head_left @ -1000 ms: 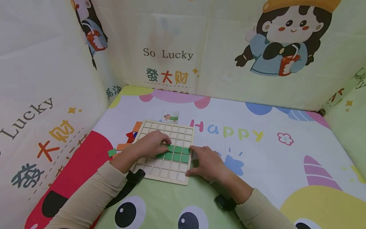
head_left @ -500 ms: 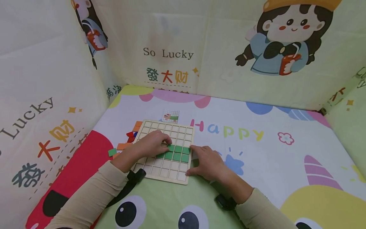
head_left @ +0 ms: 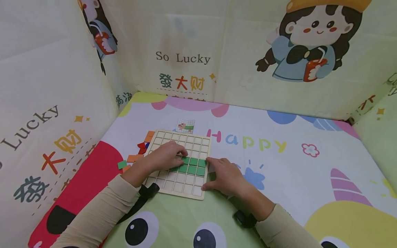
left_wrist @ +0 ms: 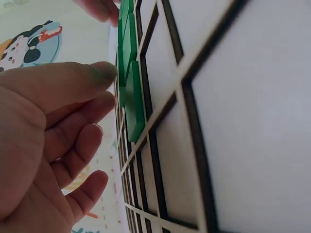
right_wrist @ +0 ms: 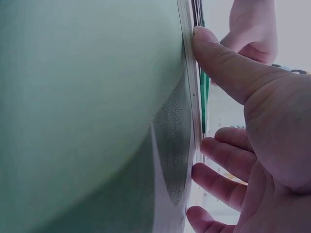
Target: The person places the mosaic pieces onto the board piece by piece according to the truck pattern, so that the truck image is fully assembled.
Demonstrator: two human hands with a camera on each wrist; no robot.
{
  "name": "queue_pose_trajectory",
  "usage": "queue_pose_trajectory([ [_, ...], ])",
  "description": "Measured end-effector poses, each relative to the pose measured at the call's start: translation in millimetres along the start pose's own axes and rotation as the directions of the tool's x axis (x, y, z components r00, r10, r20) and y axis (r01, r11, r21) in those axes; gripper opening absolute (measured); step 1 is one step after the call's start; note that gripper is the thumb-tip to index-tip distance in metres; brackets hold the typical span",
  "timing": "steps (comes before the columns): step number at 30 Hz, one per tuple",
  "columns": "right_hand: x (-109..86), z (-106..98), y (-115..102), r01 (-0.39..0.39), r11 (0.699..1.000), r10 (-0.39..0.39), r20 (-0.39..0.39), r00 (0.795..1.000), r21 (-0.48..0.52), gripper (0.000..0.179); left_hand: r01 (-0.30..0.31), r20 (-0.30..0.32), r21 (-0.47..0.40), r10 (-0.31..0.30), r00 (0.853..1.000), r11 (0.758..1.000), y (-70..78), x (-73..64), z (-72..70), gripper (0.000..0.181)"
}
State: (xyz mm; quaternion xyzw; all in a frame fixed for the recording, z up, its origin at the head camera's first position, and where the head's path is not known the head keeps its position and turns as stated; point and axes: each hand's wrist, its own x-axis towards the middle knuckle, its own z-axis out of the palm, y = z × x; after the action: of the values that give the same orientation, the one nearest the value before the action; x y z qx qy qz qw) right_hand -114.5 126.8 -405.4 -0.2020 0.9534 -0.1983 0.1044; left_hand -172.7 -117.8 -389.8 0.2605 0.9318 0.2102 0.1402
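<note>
A pale wooden grid board [head_left: 183,189] lies on the table in the head view. Two rows of green square tiles [head_left: 192,170] sit in its middle right cells. Over the board, my left hand [head_left: 162,158] has its thumb and index finger at the leftmost visible green tile of the upper row, seeming to pinch it; the fingertips partly hide it. The left wrist view shows the thumb [left_wrist: 95,77] against the tiles' edges, the other fingers loosely bent. My right hand [head_left: 224,177] rests along the board's right edge, thumb and fingers spread and touching the side.
Orange tiles [head_left: 134,158], red pieces [head_left: 141,148] and a loose green tile [head_left: 122,165] lie left of the board, partly behind the left forearm. A small printed pattern card [head_left: 185,126] lies beyond the far edge. Cloth walls [head_left: 235,69] stand behind and at both sides.
The left index fingertip shifts very slightly to the right over the green tiles. The board and the right hand stay in place.
</note>
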Motion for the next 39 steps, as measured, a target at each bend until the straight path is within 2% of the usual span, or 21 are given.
queue_pose_trajectory([
  [8, -0.2, 0.2, -0.2, -0.001, 1.0, 0.001, -0.001, 1.0, -0.001, 0.093, 0.04, -0.062, -0.051, -0.043, 0.997, 0.998, -3.1, -13.3, -14.3, 0.03],
  [13, -1.1, -0.7, -0.4, 0.005, 1.0, -0.005, -0.011, 1.0, 0.001, 0.093, 0.051, -0.128, -0.086, -0.061, 0.99, 0.995, -15.6, -28.1, -23.2, 0.031],
  [18, -1.5, -0.4, 0.0, 0.002, 1.0, -0.002, -0.017, 1.0, -0.002, 0.092, 0.079, -0.195, -0.092, -0.096, 0.976, 0.993, -28.5, -42.3, -30.7, 0.034],
  [27, -1.5, -0.4, -0.2, 0.009, 1.0, -0.009, -0.013, 1.0, -0.001, 0.092, 0.174, -0.218, -0.11, -0.194, 0.956, 0.979, -45.8, -69.2, -38.9, 0.041],
  [35, -1.2, -0.5, -0.4, 0.007, 1.0, -0.007, -0.015, 1.0, 0.0, 0.092, 0.286, -0.228, -0.147, -0.313, 0.922, 0.947, -64.5, -89.1, -39.7, 0.043],
  [39, -0.8, -0.1, -0.5, 0.009, 1.0, -0.009, -0.011, 1.0, 0.001, 0.092, 0.314, -0.232, -0.139, -0.34, 0.912, 0.939, -76.2, -100.8, -39.2, 0.046],
])
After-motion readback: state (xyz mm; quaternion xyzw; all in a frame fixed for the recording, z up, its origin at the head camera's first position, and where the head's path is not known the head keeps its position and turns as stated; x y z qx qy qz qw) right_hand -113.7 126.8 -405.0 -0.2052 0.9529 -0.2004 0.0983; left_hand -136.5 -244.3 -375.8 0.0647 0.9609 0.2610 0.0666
